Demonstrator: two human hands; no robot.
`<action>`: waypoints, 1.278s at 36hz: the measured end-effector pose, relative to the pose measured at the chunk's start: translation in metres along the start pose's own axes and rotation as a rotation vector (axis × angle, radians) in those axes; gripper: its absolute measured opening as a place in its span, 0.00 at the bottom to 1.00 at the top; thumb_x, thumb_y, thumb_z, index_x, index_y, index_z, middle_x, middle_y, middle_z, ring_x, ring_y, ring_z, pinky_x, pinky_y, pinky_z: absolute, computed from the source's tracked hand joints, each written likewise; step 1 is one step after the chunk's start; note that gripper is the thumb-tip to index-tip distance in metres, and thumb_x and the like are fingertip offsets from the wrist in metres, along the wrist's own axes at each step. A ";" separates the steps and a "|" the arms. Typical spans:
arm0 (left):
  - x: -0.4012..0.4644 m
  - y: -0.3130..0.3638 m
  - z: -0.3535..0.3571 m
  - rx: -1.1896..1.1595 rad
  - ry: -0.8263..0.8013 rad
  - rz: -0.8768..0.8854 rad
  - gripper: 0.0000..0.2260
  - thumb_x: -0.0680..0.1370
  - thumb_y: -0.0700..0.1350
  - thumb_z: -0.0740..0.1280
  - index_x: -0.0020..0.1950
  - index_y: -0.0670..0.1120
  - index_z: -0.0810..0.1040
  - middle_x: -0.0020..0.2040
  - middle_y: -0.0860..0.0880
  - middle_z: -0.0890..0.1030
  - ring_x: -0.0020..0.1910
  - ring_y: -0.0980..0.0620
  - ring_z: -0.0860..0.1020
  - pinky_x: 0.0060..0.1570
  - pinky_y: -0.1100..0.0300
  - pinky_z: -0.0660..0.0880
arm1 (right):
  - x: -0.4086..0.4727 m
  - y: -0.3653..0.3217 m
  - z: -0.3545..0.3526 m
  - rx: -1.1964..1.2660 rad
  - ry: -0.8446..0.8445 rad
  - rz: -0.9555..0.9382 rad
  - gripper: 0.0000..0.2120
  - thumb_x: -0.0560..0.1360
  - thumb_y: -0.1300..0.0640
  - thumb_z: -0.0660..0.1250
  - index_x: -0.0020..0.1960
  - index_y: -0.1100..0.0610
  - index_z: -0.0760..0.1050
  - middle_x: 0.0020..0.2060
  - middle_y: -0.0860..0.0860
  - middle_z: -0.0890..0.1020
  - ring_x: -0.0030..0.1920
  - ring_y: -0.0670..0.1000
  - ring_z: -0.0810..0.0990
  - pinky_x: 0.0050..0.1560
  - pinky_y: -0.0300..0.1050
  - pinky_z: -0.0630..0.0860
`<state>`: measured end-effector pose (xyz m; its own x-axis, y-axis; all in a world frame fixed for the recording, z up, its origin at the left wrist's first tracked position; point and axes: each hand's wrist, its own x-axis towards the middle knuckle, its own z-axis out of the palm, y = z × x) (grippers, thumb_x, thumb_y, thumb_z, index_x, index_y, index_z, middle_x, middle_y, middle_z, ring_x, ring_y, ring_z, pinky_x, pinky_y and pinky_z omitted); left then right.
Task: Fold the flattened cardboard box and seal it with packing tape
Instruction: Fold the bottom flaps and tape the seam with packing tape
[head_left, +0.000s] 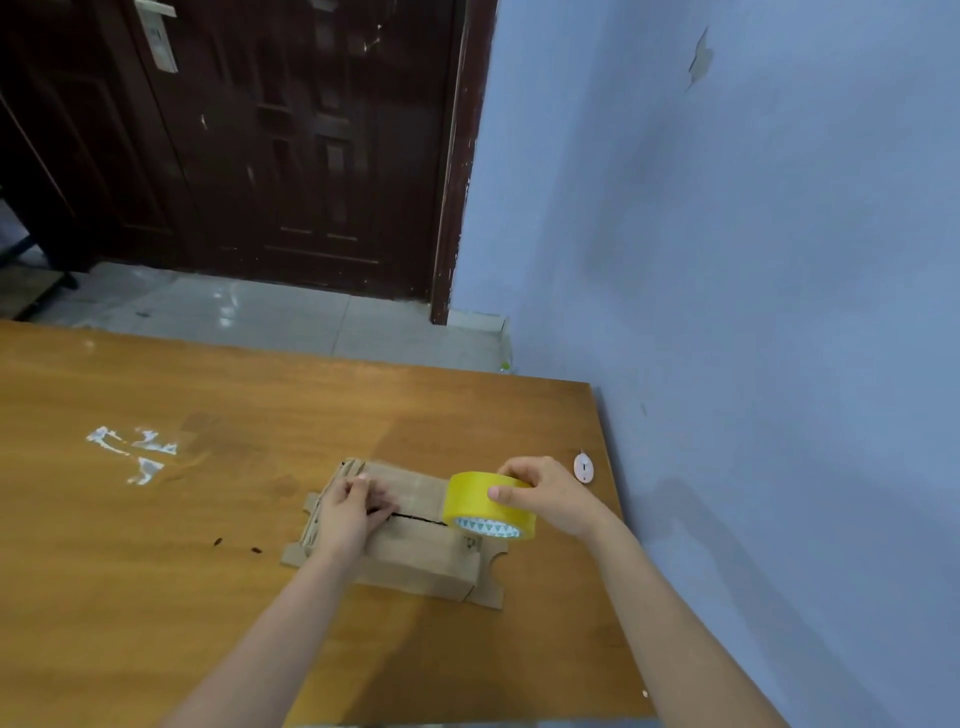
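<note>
Both forearms reach in over the tabletop (156, 519); left hand (349, 512) lies fingers-down on the cardboard box (415, 556), pinning its flaps near the centre seam; right hand (545, 496) grips the yellow tape roll (488, 506) standing on the box's right end; best to draw the tape straight along the seam while the left hand holds firm.

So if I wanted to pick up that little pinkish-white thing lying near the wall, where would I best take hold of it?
Probably by its two long sides, coming straight down from above. The small oval object lies flat on the table, apart from the tape roll and the right hand, with bare wood all round it. The wall is close on its right, so a sideways approach from there looks cramped.
</note>
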<state>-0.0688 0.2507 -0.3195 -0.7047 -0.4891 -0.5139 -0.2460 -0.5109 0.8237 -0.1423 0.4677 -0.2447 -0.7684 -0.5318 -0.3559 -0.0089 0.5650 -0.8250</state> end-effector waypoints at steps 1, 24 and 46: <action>0.000 0.000 0.000 -0.028 0.017 -0.005 0.10 0.82 0.40 0.56 0.42 0.40 0.70 0.38 0.43 0.75 0.37 0.48 0.77 0.39 0.58 0.80 | 0.000 0.001 0.000 0.026 -0.010 -0.003 0.17 0.65 0.42 0.70 0.42 0.56 0.78 0.38 0.49 0.78 0.41 0.47 0.75 0.45 0.45 0.71; -0.002 0.004 0.005 -0.138 0.168 0.034 0.09 0.77 0.36 0.66 0.37 0.41 0.70 0.37 0.44 0.78 0.35 0.52 0.80 0.34 0.63 0.79 | 0.004 0.003 0.007 0.128 0.069 -0.074 0.23 0.66 0.40 0.68 0.45 0.61 0.77 0.38 0.51 0.77 0.40 0.48 0.75 0.43 0.44 0.69; 0.002 0.009 0.000 -0.157 0.119 -0.110 0.06 0.77 0.35 0.66 0.41 0.41 0.72 0.43 0.43 0.79 0.43 0.50 0.80 0.36 0.64 0.80 | -0.030 -0.002 -0.016 -0.464 0.094 0.159 0.18 0.74 0.41 0.65 0.48 0.56 0.76 0.55 0.61 0.79 0.64 0.60 0.71 0.44 0.47 0.74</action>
<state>-0.0721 0.2451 -0.3127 -0.5936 -0.4992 -0.6312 -0.2039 -0.6654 0.7181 -0.1291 0.4923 -0.2253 -0.8374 -0.3691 -0.4032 -0.1542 0.8671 -0.4736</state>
